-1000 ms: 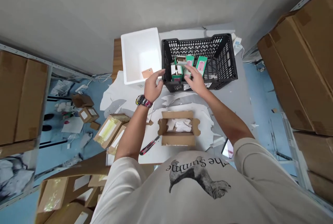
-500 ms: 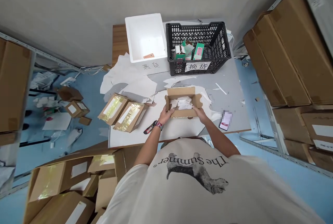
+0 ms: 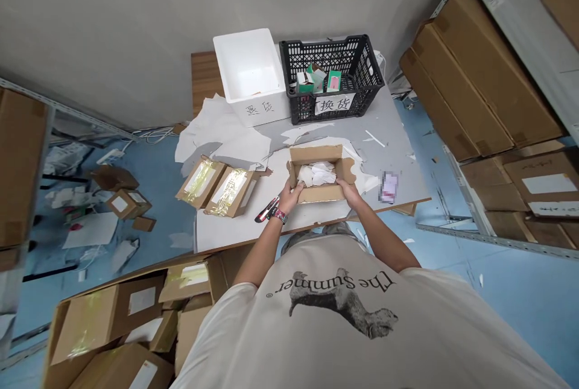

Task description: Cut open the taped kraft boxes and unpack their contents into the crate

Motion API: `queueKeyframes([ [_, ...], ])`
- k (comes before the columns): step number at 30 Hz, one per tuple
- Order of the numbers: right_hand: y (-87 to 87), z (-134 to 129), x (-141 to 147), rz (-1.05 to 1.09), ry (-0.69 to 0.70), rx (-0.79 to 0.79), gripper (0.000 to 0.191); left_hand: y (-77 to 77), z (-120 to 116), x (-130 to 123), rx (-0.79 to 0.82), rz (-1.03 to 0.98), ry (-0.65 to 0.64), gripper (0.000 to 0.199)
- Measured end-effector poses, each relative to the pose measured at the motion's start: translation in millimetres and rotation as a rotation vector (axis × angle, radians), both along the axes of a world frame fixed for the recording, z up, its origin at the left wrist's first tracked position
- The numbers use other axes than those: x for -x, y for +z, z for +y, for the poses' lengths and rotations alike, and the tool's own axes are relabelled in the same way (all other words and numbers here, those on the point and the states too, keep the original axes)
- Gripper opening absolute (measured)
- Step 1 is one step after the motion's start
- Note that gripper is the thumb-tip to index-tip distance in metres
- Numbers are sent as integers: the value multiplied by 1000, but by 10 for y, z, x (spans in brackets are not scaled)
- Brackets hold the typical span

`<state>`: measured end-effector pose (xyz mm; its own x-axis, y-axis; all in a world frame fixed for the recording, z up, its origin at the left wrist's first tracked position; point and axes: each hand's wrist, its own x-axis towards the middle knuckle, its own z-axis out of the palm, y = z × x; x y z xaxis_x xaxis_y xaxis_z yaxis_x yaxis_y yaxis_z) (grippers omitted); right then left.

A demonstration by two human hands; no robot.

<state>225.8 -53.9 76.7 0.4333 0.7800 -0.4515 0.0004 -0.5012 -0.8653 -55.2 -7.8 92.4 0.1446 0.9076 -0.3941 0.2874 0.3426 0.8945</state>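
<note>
Both my hands grip a small open cardboard box (image 3: 316,195) at the front of the table, one at each near corner. Crumpled white paper (image 3: 317,173) lies inside it, and whatever may be under the paper is hidden. My left hand (image 3: 289,198) has its thumb over the box's near wall. On the other side, my right hand (image 3: 349,192) holds the right corner in the same way. Beside my left wrist a red and black utility knife (image 3: 268,210) rests on the table. To the left lie two taped cardboard boxes (image 3: 230,192) with white labels.
A white foam box (image 3: 266,108) and a black plastic crate (image 3: 335,105) holding several green-and-white small boxes stand at the back. A phone (image 3: 388,187) lies at the right. A large carton (image 3: 61,328) of parcels stands lower left; shelves with cartons (image 3: 493,69) flank the right.
My view has shifted a little, so the table and its things appear moved. My hands keep their hold on the cardboard box, which looks slightly tilted towards me.
</note>
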Motion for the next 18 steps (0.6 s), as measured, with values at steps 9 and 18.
queueKeyframes([
  [9, 481, -739, -452, 47, -210, 5, 68, 498, -98, -357, -147, -24, -242, 71],
  [18, 896, -2053, -1326, -3, -588, -82, 69, 694, -457, -1738, -158, -116, -597, 75],
])
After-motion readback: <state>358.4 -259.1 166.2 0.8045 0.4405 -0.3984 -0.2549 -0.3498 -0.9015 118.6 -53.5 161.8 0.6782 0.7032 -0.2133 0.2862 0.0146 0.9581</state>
